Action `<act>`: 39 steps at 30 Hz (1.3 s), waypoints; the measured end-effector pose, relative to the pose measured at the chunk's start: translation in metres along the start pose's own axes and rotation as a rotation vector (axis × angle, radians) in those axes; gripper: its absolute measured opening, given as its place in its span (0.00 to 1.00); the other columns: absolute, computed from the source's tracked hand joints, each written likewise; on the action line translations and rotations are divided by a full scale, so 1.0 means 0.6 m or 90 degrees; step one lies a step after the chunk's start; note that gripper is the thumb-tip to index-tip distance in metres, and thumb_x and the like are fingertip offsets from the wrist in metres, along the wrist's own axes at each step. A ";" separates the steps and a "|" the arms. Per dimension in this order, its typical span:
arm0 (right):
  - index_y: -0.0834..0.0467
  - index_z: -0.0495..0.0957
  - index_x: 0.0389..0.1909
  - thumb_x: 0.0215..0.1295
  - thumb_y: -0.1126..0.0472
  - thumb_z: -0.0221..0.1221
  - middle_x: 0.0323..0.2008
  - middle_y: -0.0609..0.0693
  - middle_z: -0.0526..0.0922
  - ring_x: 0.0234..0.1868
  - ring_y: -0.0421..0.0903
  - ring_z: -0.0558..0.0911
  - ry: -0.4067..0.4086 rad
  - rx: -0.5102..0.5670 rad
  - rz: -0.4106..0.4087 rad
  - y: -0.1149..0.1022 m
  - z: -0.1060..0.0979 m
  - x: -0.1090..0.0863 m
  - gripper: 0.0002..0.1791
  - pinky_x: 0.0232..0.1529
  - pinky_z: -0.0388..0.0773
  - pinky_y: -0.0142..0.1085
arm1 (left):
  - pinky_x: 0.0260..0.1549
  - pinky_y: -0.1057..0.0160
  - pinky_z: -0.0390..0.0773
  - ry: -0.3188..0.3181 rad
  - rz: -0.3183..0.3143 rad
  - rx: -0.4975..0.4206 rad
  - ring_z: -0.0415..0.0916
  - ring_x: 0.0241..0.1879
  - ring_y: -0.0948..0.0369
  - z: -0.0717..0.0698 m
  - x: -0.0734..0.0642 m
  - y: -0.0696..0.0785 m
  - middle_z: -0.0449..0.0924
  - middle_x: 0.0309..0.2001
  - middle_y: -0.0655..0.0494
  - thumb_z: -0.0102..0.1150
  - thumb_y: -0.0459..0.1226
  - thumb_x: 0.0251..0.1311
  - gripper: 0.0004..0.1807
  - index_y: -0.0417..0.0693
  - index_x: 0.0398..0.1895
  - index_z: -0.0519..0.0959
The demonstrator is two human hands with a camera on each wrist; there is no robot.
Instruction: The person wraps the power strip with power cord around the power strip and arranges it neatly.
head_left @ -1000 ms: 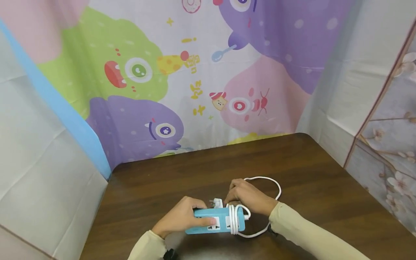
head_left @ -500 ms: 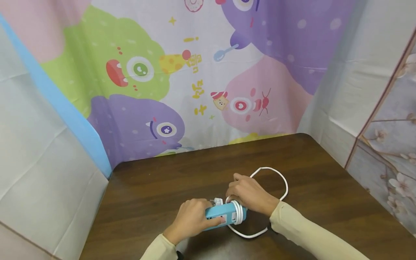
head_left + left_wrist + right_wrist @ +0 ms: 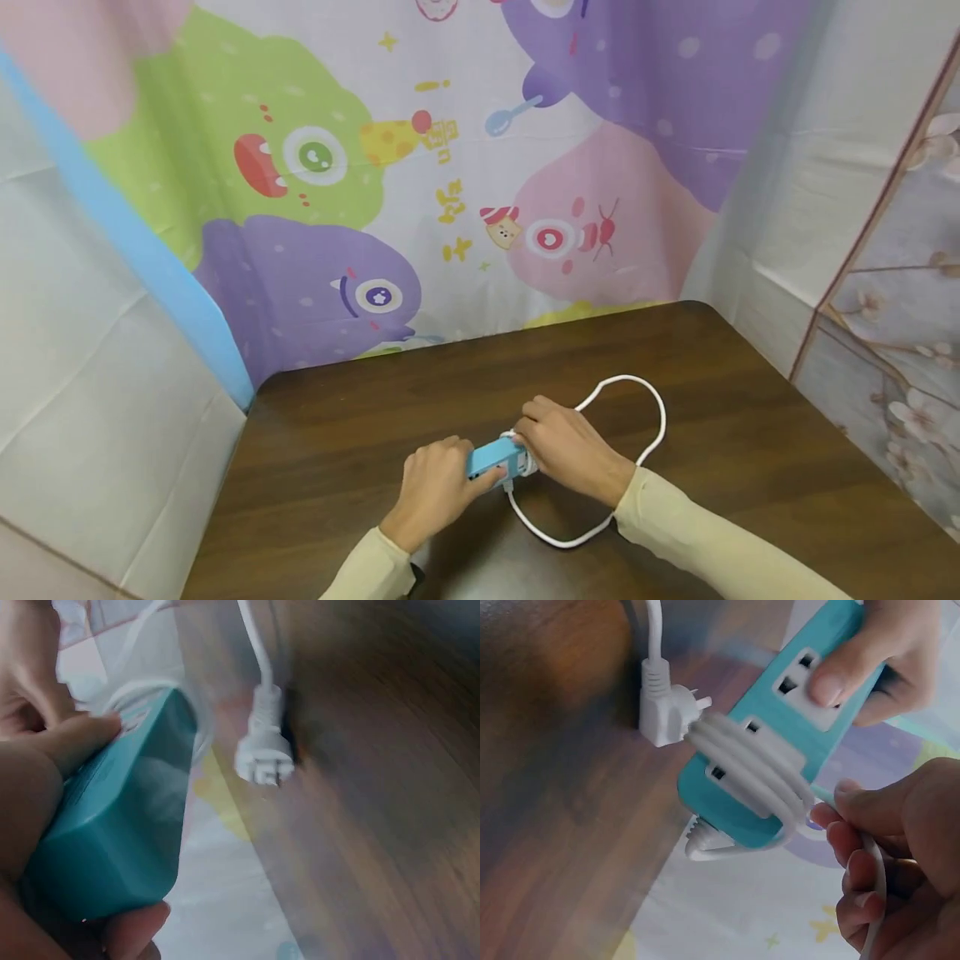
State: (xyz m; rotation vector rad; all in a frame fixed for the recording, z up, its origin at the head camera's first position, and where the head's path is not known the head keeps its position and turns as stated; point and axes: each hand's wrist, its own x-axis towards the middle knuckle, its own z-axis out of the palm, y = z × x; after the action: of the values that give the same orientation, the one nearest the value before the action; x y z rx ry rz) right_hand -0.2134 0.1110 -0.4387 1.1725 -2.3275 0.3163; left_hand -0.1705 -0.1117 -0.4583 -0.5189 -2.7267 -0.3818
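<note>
A turquoise power strip (image 3: 746, 772) with white sockets is held by my left hand (image 3: 437, 487), thumb across its socket face and fingers behind. Several turns of white cord (image 3: 754, 765) wrap round its far end. My right hand (image 3: 567, 442) is close beside that end, its fingers curled round the running cord, as the right wrist view shows. From there the cord (image 3: 663, 417) loops out to the right over the dark table. The white plug (image 3: 264, 757) at the cord's end shows in both wrist views, close to the strip; in the head view it is hidden.
The brown wooden table (image 3: 337, 433) reaches back to a curtain (image 3: 465, 308) printed with cartoon monsters. Pale fabric panels (image 3: 90, 400) stand along the left side, and a flower-patterned one (image 3: 900, 375) on the right.
The power strip has moved up and away from me, tilting so its wrapped end points farther back. My left hand went with it, and the right hand's fingers now overlap the wrapped end.
</note>
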 end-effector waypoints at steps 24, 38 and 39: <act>0.57 0.86 0.36 0.70 0.61 0.66 0.29 0.43 0.80 0.33 0.39 0.77 0.075 0.138 0.098 0.002 -0.002 -0.012 0.04 0.35 0.78 0.36 | 0.19 0.60 0.67 0.076 -0.203 -0.230 0.66 0.16 0.64 -0.005 0.015 -0.036 0.71 0.16 0.64 0.69 0.62 0.58 0.24 0.52 0.25 0.82; 0.58 0.87 0.38 0.68 0.66 0.65 0.28 0.46 0.85 0.31 0.38 0.82 0.036 0.269 0.101 0.012 0.018 -0.021 0.03 0.35 0.80 0.34 | 0.25 0.60 0.76 0.054 -0.321 -0.507 0.74 0.23 0.60 -0.035 0.019 -0.027 0.80 0.24 0.56 0.68 0.63 0.58 0.28 0.47 0.30 0.87; 0.57 0.87 0.38 0.68 0.66 0.64 0.29 0.45 0.86 0.31 0.37 0.82 0.027 0.277 0.092 0.016 0.021 -0.023 0.04 0.35 0.80 0.34 | 0.25 0.60 0.76 0.052 -0.316 -0.519 0.74 0.23 0.60 -0.036 0.018 -0.027 0.80 0.24 0.55 0.69 0.63 0.58 0.27 0.47 0.30 0.86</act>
State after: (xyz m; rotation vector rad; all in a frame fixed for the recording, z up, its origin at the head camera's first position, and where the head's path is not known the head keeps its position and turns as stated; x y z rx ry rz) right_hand -0.2185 0.1206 -0.4566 1.1735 -2.3782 0.9283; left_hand -0.1805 -0.1302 -0.4378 0.0181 -2.4935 -1.6203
